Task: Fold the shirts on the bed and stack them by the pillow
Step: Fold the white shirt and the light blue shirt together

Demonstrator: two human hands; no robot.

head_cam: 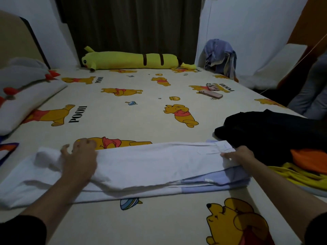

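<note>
head view check, tech a: which step is in hand?

tech b: folding, by my reading. the white shirt (pixel 141 165) lies across the near part of the bed (pixel 141 112), already doubled lengthwise into a long band. the left hand (pixel 79 160) rests flat on its left portion, fingers spread, pressing and not gripping. the right hand (pixel 237 156) pinches the right end near the collar, fingers closed on the cloth.

tech a: next move?

tech b: probably bring one end over the other to shorten the band, keeping edges aligned, then carry it to the pillow (pixel 26 101) at far left. no folded stack shows there yet.

tech a: condition of the item?

tech b: white body, pale blue panel along the lower right edge, soft wrinkles, a bunched sleeve at left. the dark garment pile (pixel 274 129) just beside it on the right remains unfolded.
</note>
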